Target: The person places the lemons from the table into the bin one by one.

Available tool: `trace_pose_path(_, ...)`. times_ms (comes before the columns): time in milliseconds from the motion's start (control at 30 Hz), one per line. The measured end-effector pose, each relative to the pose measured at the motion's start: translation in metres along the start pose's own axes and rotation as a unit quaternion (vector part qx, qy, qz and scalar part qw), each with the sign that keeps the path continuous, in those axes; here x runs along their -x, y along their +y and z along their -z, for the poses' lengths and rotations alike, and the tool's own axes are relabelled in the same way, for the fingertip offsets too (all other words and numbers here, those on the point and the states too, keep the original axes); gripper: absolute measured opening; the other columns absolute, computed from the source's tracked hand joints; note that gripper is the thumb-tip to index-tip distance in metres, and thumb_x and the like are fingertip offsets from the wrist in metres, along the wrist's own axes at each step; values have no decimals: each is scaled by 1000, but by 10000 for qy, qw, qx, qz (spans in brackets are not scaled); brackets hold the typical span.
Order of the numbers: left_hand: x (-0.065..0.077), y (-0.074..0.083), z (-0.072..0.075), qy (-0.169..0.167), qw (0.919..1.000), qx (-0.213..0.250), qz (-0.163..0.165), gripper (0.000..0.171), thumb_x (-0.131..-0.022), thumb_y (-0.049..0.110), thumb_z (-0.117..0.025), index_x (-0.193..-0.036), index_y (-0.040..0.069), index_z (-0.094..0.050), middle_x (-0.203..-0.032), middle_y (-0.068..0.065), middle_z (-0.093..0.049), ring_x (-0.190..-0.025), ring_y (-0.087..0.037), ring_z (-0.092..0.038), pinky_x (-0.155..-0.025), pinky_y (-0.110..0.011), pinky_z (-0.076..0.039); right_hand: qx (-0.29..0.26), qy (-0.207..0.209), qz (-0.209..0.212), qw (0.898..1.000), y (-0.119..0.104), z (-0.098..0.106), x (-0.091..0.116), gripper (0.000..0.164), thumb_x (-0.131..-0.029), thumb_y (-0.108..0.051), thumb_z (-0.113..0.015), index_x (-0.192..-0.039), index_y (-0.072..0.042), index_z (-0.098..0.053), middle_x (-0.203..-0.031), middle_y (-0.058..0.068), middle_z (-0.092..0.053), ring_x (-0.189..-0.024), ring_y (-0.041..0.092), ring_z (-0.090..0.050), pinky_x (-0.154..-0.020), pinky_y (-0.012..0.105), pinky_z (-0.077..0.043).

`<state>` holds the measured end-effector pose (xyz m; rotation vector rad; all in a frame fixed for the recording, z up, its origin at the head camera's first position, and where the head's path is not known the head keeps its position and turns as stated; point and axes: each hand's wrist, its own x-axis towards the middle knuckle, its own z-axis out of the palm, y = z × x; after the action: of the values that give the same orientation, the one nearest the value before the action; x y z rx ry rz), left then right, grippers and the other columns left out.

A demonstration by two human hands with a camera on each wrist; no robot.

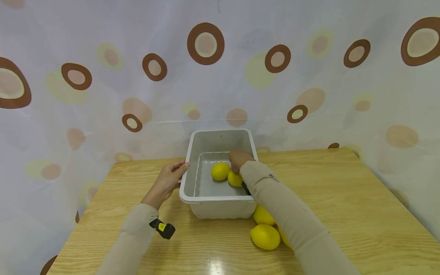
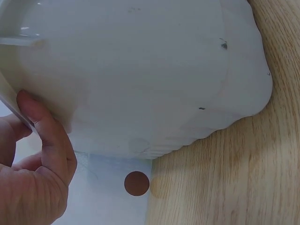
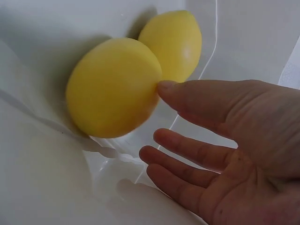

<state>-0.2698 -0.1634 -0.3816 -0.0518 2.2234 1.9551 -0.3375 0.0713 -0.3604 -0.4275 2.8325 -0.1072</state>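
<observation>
A light grey plastic bin (image 1: 216, 199) stands on the table with two yellow lemons inside, one lemon (image 1: 220, 171) left of the other lemon (image 1: 235, 178). My left hand (image 1: 168, 179) holds the bin's left rim, thumb on one side and fingers on the other, as the left wrist view shows. Inside the bin, near its right wall, is my right hand (image 1: 239, 158). In the right wrist view its fingers are spread and nothing lies between them. The right thumb tip (image 3: 168, 86) is at the edge of the nearer lemon (image 3: 115, 89); whether they touch, I cannot tell.
Outside the bin's front right corner lie several more lemons (image 1: 265, 236), partly hidden by my right sleeve (image 1: 292, 214). The wooden table (image 1: 343, 198) reaches back to a patterned cloth (image 1: 220, 88) behind the bin.
</observation>
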Motion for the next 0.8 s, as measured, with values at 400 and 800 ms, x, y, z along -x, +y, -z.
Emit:
trace_pose_path(400,-2,-1,1,24,10000,-45,0,46,-100,28,-53,-137,1,-49,-127,-18,-54,-100,-21,-60,-79,-35,-56,-280,-80,26,9996,3,1,-4,37,-77,-2,-69,-113,1,-63,-113,13,-64,-102,27,-59,-89,39,-50)
trace_pose_path(800,1,2,1,-6,10000,-42,-22,46,-100,27,-53,-137,0,-49,-128,-20,-54,-101,-21,-60,-81,-36,-55,-655,-105,248,9975,-1,2,3,45,-81,-6,-68,-125,-5,-61,-127,12,-60,-109,26,-56,-92,38,-48)
